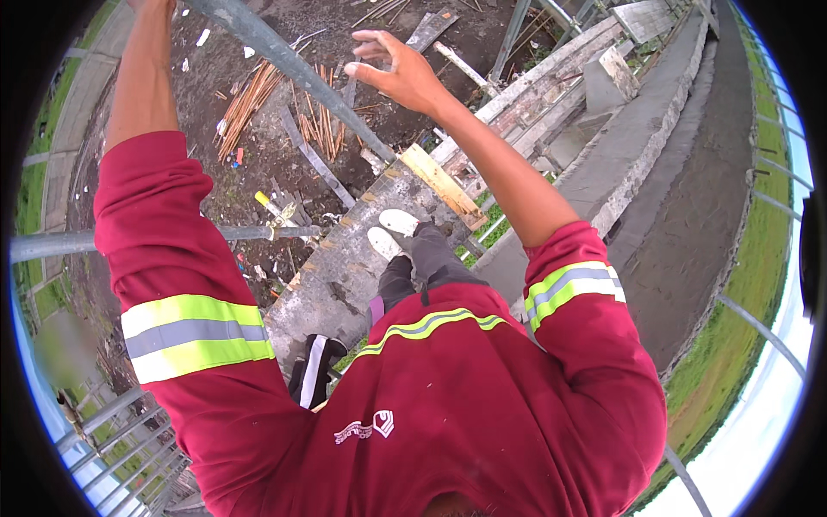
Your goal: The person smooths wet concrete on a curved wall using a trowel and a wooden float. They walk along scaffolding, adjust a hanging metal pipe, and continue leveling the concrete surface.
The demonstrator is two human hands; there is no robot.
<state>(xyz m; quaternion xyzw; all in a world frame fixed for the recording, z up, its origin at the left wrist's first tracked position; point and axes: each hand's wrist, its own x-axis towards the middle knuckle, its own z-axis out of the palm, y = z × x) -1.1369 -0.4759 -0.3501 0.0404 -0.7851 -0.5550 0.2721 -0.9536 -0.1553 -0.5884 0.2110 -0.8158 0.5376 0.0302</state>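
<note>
At the top edge my left hand (153, 4) is mostly cut off, close to the upper end of a slanting grey metal pipe (289, 65). Its fingers are hidden, so I cannot see whether it touches or holds anything. My right hand (396, 71) hangs in the air to the right of that pipe, holding nothing. Its thumb and fingers are spread and slightly curled, apart from the pipe. Near the pipe's visible lower end lies a short yellowish wooden plank (441, 183).
My white shoes (392, 231) stand on a narrow grey platform (332, 280). A horizontal pipe (65, 245) crosses at left. Below are bamboo-like sticks (250, 108) and debris on dirt. A rough concrete ledge (646, 172) runs along the right, and a black-and-white object (312, 370) lies nearby.
</note>
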